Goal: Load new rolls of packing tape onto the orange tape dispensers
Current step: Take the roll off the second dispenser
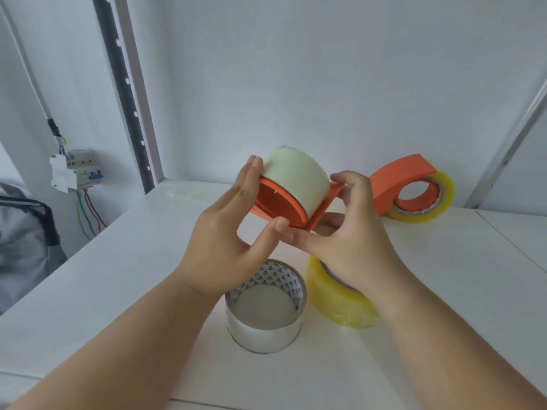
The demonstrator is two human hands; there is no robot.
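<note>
I hold an orange tape dispenser (281, 207) above the white table, tilted on its side. A pale, whitish roll of tape (296, 176) sits around its orange hub. My left hand (228, 232) grips the hub side, with fingers on the roll's edge and the thumb under the dispenser. My right hand (346, 232) pinches the orange cover flap at the right. A second orange dispenser (396, 179) loaded with a yellowish roll (441, 199) stands at the back right. A loose yellow tape roll (334, 300) lies under my right wrist.
An empty cardboard core (266, 309) with a patterned inside stands on the table (118, 276) below my hands. A circuit breaker box (74, 170) with coloured wires hangs on the wall at left. A grey bag (23, 238) sits beside the table's left edge.
</note>
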